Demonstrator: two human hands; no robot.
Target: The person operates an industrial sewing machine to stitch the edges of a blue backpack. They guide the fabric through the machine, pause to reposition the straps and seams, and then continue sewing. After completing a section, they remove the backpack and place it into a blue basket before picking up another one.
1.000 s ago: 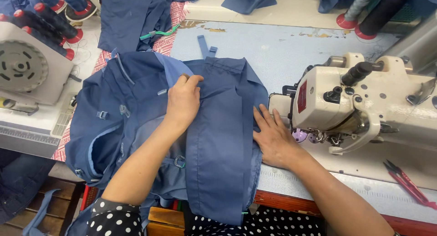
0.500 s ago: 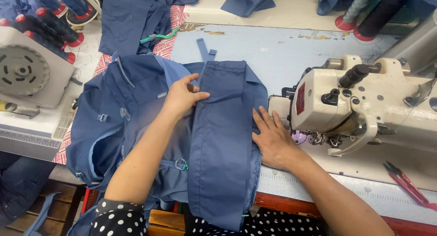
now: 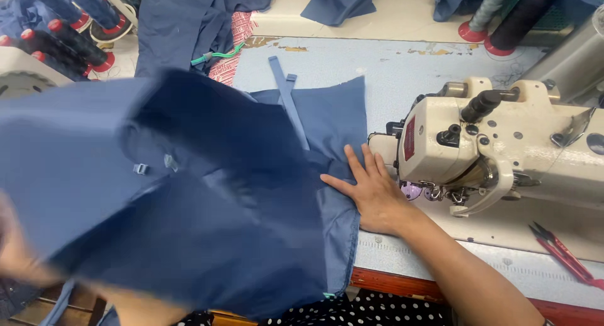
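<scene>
A large dark blue garment point(image 3: 207, 194) lies across the pale blue table point(image 3: 390, 68), and its left part is lifted and swept toward the left, blurred by motion. My left hand point(image 3: 19, 257) is a blur at the lower left edge, under the raised cloth and apparently gripping it. Flat on the garment's right edge rests my right hand point(image 3: 374, 191), fingers spread, just left of the cream sewing machine point(image 3: 503, 137). A narrow blue strap point(image 3: 289, 99) runs up the middle of the cloth.
Red-handled thread snips point(image 3: 563, 250) lie at the right front of the table. Large thread cones point(image 3: 503, 18) stand at the back right, and red-based spools point(image 3: 69, 37) at the back left. More blue cloth point(image 3: 189, 24) is piled behind.
My left hand left the middle of the garment and swung down to the left, lifting the cloth's left side with it. My right hand stays pressed by the machine.
</scene>
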